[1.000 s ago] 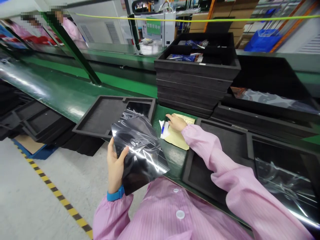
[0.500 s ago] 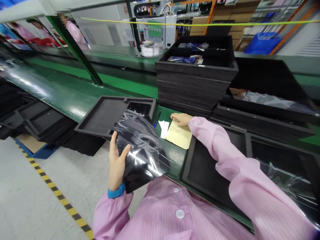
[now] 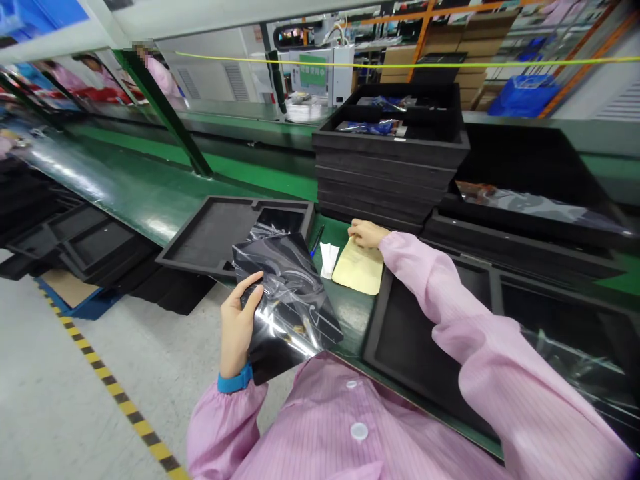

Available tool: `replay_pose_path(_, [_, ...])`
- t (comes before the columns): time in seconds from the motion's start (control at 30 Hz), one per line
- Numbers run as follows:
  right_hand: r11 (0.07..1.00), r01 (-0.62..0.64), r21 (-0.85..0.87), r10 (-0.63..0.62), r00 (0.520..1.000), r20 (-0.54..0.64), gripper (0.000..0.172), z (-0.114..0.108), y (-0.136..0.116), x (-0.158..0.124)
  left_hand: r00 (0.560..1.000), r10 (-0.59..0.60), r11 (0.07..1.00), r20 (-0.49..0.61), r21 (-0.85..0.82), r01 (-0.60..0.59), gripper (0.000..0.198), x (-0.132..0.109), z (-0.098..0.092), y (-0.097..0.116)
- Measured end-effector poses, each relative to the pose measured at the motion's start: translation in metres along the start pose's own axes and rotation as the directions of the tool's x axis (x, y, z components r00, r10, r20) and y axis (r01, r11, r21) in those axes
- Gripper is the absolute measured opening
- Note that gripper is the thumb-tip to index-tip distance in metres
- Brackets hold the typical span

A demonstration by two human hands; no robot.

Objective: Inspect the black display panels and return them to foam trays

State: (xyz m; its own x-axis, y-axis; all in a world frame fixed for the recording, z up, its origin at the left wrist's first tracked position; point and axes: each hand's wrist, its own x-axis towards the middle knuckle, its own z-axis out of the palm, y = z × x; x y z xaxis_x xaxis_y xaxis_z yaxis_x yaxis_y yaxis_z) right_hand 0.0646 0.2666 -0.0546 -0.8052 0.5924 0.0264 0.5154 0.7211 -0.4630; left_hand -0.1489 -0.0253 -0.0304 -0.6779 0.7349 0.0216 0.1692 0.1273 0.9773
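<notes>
Now left hand (image 3: 237, 333) farther over film (image 3: 293, 307)

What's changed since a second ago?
The pen has moved left off the white slips. The right hand has moved right, to the far edge of the yellow paper. The left hand has shifted a finger onto the film-covered panel, which it still holds. The black trays stayed put.

Bright glare streaks the film-covered black panel (image 3: 285, 283).
</notes>
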Motion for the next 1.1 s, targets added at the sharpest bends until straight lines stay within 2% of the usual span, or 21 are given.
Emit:
replay_pose_path(0.07, [0.984,0.120,0.130,-0.092,0.976,-0.199,0.035,-0.027,-0.012,-0.016,1.000,-0.010,1.000,0.029,0.004,0.010,0.035,0.002,0.004,0.002])
replay_pose_path(0.1, [0.962,0.196,0.190,-0.131,0.942,-0.310,0.039,-0.041,-0.021,-0.028,0.999,-0.005,1.000,0.049,0.004,0.005,0.036,0.004,0.008,0.004])
replay_pose_path(0.17, [0.886,0.365,0.286,-0.182,0.841,-0.509,0.044,-0.066,-0.045,-0.057,0.994,0.022,1.000,0.107,0.006,-0.023,0.038,0.007,0.021,0.008])
replay_pose_path(0.23, [0.782,0.513,0.354,-0.204,0.747,-0.632,0.045,-0.079,-0.074,-0.088,0.981,0.062,0.998,0.185,-0.011,-0.061,0.041,0.008,0.038,0.015])
replay_pose_path(0.3, [0.692,0.582,0.427,-0.191,0.718,-0.669,0.034,-0.078,-0.104,-0.115,0.952,0.116,0.993,0.283,-0.051,-0.106,0.048,0.005,0.058,0.025])
replay_pose_path(0.4, [0.518,0.596,0.613,-0.139,0.766,-0.628,0.019,-0.062,-0.131,-0.140,0.881,0.171,0.978,0.441,-0.183,-0.098,0.062,-0.004,0.084,0.045])
replay_pose_path(0.5, [0.357,0.487,0.797,-0.146,0.872,-0.468,0.030,-0.050,-0.131,-0.152,0.792,0.105,0.948,0.601,-0.301,0.102,0.079,-0.013,0.098,0.060])
replay_pose_path(0.57, [0.322,0.381,0.867,-0.145,0.924,-0.353,0.027,-0.049,-0.124,-0.156,0.716,0.062,0.931,0.696,-0.299,0.211,0.087,-0.015,0.102,0.064])
replay_pose_path(0.6, [0.334,0.347,0.876,-0.127,0.938,-0.323,0.026,-0.050,-0.121,-0.157,0.688,0.048,0.930,0.724,-0.284,0.234,0.089,-0.015,0.102,0.065])
replay_pose_path(0.67, [0.435,0.332,0.837,-0.059,0.938,-0.341,0.027,-0.052,-0.117,-0.157,0.674,0.016,0.937,0.738,-0.247,0.248,0.091,-0.015,0.103,0.064])
replay_pose_path(0.73, [0.589,0.344,0.732,0.051,0.887,-0.458,0.024,-0.053,-0.116,-0.155,0.720,-0.007,0.936,0.694,-0.249,0.249,0.089,-0.016,0.105,0.061])
replay_pose_path(0.77, [0.656,0.352,0.668,0.107,0.833,-0.543,0.022,-0.052,-0.116,-0.155,0.742,-0.004,0.934,0.670,-0.262,0.242,0.089,-0.017,0.106,0.060])
replay_pose_path(0.87, [0.811,0.358,0.463,0.179,0.602,-0.779,0.011,-0.047,-0.118,-0.155,0.786,0.065,0.945,0.614,-0.290,0.149,0.089,-0.021,0.110,0.061])
replay_pose_path(0.9, [0.849,0.336,0.408,0.172,0.554,-0.815,0.011,-0.044,-0.119,-0.157,0.786,0.086,0.953,0.612,-0.281,0.114,0.085,-0.021,0.111,0.062])
replay_pose_path(0.93, [0.890,0.291,0.350,0.152,0.533,-0.832,0.012,-0.043,-0.120,-0.160,0.782,0.101,0.960,0.616,-0.267,0.086,0.078,-0.022,0.112,0.064])
replay_pose_path(0.97, [0.933,0.229,0.278,0.119,0.532,-0.838,0.014,-0.042,-0.123,-0.164,0.781,0.113,0.964,0.614,-0.258,0.063,0.068,-0.023,0.113,0.067])
replay_pose_path(1.03, [0.993,0.079,0.085,0.025,0.573,-0.819,0.019,-0.042,-0.130,-0.174,0.784,0.136,0.966,0.605,-0.255,0.029,0.046,-0.024,0.114,0.072])
replay_pose_path(1.1, [0.989,-0.047,-0.141,-0.082,0.614,-0.785,0.024,-0.044,-0.140,-0.182,0.798,0.173,0.963,0.578,-0.268,-0.014,0.030,-0.028,0.114,0.076])
